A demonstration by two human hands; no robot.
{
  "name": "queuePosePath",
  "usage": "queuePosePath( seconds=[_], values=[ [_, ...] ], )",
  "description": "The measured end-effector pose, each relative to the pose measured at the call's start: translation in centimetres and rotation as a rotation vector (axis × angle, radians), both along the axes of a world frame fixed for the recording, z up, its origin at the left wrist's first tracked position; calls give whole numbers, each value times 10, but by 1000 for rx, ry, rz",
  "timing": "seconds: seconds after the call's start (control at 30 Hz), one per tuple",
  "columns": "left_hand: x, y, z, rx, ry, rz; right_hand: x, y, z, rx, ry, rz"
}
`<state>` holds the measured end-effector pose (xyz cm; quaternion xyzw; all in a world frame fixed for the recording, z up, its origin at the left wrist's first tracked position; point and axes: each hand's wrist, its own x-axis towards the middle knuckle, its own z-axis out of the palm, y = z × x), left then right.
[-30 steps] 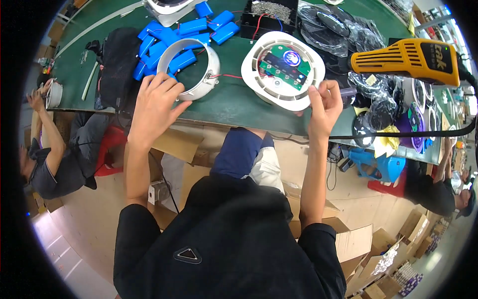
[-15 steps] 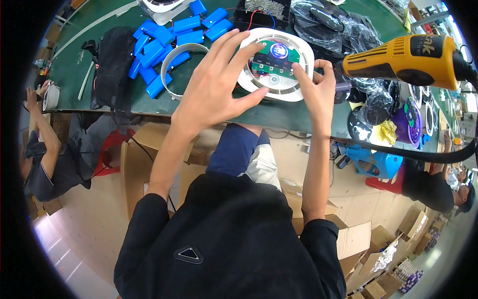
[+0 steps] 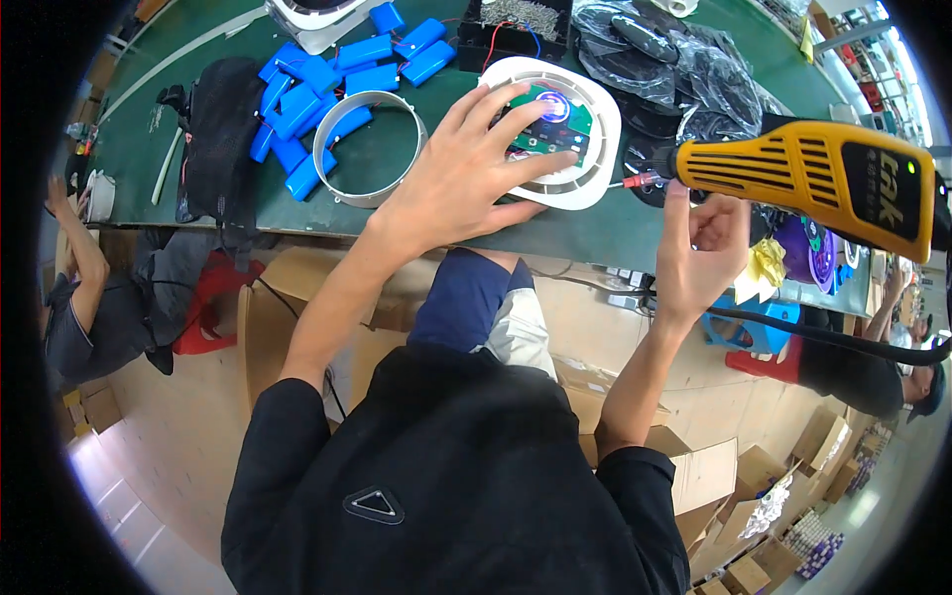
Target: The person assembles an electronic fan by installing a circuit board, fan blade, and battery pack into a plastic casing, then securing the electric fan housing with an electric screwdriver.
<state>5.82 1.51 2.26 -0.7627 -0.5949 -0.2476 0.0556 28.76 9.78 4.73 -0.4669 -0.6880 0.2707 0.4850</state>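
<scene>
A white rounded housing (image 3: pixel 598 188) lies on the bench before me, with a green circuit board (image 3: pixel 521 96) inside and a glowing violet-white display (image 3: pixel 551 106). My left hand (image 3: pixel 461 164) lies over its left side, fingers spread across the board and covering part of it. Right of the housing is my right hand (image 3: pixel 706 238), its fingers curled and the thumb raised against a thin red tool (image 3: pixel 641 180). That tool's metal tip points toward the housing's rim; its other end is hidden. Just above this hand is a yellow corded power tool (image 3: pixel 783 169).
A pale ring (image 3: pixel 418 164) stands left of my left hand, near several blue battery packs (image 3: pixel 372 50). A black tray of screws (image 3: pixel 521 18) sits at the back. Film-wrapped black parts (image 3: pixel 654 59) lie back right. A black cable (image 3: pixel 813 335) crosses at right. Other people work on both sides.
My right hand has left the housing and moved right. My left hand has shifted further over the board. The red tool now shows, and the yellow power tool appears lower and larger.
</scene>
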Motion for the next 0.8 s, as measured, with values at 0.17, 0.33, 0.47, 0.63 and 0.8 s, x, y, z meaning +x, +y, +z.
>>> queuePosePath(
  seconds=[0.17,0.33,0.47,0.63,0.8],
  values=[
    [-3,2,-6,43,-49,-17,-18,5,11,320,193,184],
    [-1,1,-7,38,-53,7,-42,24,26,236,380,440],
    [2,0,-4,14,-27,12,-49,24,36,88,478,496],
    [1,-2,-6,34,8,0,-37,39,45,2,747,559],
    [0,0,-8,42,-49,6,-34,53,58,75,784,584]
  ],
)
